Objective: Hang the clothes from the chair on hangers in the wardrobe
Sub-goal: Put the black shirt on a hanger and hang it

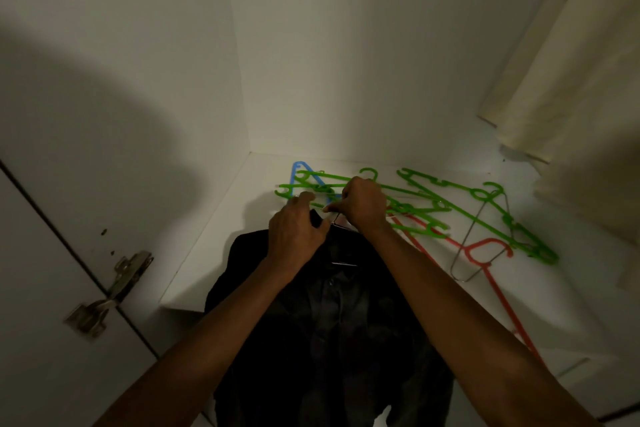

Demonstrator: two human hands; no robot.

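Note:
A dark shirt [332, 322] lies on the white wardrobe shelf [398, 305], its lower part hanging over the front edge. A thin wire hanger [341, 224] shows at its collar. My left hand [298, 232] grips the collar on the left side. My right hand [363, 206] pinches the hanger's hook just above the collar. Most of that hanger is hidden inside the shirt.
Several green hangers [450, 208], a blue hanger [299, 172], red hangers [491, 270] and a bare wire hanger [474, 246] lie behind and right on the shelf. Cream garments [571, 80] hang at the right. The wardrobe door with metal hinges [110, 291] stands at the left.

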